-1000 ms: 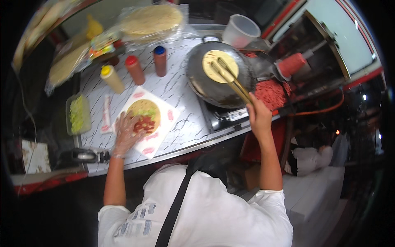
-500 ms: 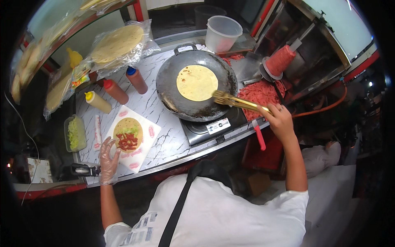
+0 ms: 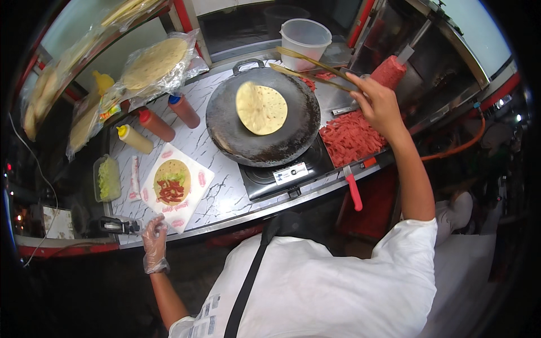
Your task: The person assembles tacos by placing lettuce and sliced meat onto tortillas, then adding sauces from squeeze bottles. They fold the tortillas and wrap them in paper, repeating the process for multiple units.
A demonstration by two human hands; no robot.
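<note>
In my right hand point(image 3: 380, 107) is a pair of golden tongs point(image 3: 315, 59), its jaws spread apart above the counter right of the pan. A flatbread point(image 3: 267, 112) lies on the dark domed pan point(image 3: 225, 138), its left side lifted and blurred. My left hand point(image 3: 155, 242), in a clear glove, is at the counter's front edge by the lower corner of a white paper wrapper point(image 3: 197, 183). Its fingers are curled together; whether they hold anything is hidden. On the wrapper rests a second flatbread point(image 3: 181, 167) with shredded lettuce point(image 3: 172, 176) and reddish meat strips point(image 3: 171, 192).
Three sauce bottles point(image 3: 156, 125) stand left of the pan, near bagged flatbreads point(image 3: 155, 63). A lettuce tub point(image 3: 107, 177) is at far left. Sliced meat point(image 3: 352, 138) lies right of the burner point(image 3: 265, 183), beside a red-handled knife point(image 3: 354, 191). Behind are a clear bucket point(image 3: 304, 42) and a meat spit point(image 3: 389, 72).
The tongs have left the flatbread and risen to the back right, their jaws now spread. The flatbread's left side has lifted. My left hand has drawn back from the filled flatbread, its fingers curling.
</note>
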